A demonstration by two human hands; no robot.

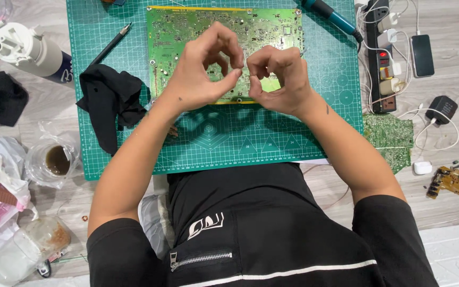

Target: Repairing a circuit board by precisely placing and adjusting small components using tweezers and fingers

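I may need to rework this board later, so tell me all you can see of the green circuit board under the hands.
The green circuit board is a large rectangle lying flat on the green cutting mat, crowded with tiny solder points and yellow-edged. The left hand and right hand are over its near edge, fingertips pinched together; contact is unclear.

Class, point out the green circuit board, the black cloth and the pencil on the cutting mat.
green circuit board (187, 26): head view, upper left area.
black cloth (107, 95): head view, middle.
pencil (111, 44): head view, mid-shaft.
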